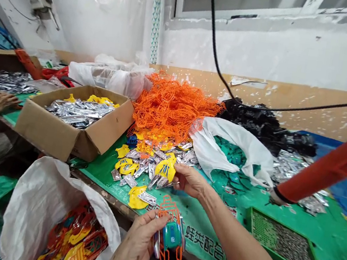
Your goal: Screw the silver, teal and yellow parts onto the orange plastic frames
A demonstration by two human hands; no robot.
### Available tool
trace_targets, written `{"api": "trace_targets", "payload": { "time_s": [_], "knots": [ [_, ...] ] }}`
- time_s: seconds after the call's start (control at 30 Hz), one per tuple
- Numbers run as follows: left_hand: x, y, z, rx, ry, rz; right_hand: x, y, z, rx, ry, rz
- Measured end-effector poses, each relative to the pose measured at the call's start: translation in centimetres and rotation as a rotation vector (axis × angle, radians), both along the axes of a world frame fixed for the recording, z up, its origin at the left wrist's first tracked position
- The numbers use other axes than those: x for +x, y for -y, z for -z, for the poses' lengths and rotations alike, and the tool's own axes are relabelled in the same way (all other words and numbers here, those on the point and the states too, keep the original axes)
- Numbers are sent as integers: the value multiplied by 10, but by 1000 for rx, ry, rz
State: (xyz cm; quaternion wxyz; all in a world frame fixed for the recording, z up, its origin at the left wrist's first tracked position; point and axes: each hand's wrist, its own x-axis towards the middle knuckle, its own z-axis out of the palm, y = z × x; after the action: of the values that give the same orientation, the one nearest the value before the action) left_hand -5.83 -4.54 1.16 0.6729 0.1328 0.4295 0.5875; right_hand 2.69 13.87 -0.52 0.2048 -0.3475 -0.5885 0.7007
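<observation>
So our left hand (137,244) pinches, probably for steadiness, a boxy orange-green plastic assembly (173,236), our right hand (191,181) pinching a curved yellow plastic piece (164,168) beyond it.

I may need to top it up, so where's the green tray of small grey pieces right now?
In the head view, the green tray lies on the table at lower right, right of the right forearm and below the red tool.
</observation>
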Motion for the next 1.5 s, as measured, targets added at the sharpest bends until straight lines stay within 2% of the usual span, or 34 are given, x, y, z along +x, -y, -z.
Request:
{"api": "trace_targets", "payload": {
  "time_s": [0.13, 0.27, 0.4, 0.53, 0.7, 0.8, 0.93, 1.03, 1.2, 1.27, 1.4, 1.5],
  "knots": [
    [2, -7, 2, 13, -8, -1, 37, 12, -16, -92, -174, 20],
    [6, -14, 0, 53, -30, -60, 77, 38, -28, -135, -207, 39],
    [17, -18, -2, 179, -85, 55, 100, 68, -27, -120, -122, 50],
    [28, -19, 6, 154, -312, 193, 99, 89, -19, 15, -6, 177],
    [33, -18, 7, 210, -577, 196, 90, 112, -12, 326, 132, 452],
    [33, -17, 0, 257, -700, 226, 94, 125, -11, 433, 176, 440],
    [34, -16, -8, 344, -919, 286, 102, 133, -14, 240, 147, 335],
    [39, -14, -11, 435, -1120, 356, 103, 135, -18, 116, 108, 320],
    [43, -7, -15, 698, -1231, 463, 104, 139, -19, 34, -11, 341],
    [41, -6, -15, 740, -1272, 477, 109, 141, -14, 26, -102, 391],
    [37, -7, -3, 699, -1455, 443, 116, 147, -1, -47, -342, 514],
    [35, -8, 12, 751, -1586, 391, 116, 150, 9, -63, -436, 573]
  ]
}}
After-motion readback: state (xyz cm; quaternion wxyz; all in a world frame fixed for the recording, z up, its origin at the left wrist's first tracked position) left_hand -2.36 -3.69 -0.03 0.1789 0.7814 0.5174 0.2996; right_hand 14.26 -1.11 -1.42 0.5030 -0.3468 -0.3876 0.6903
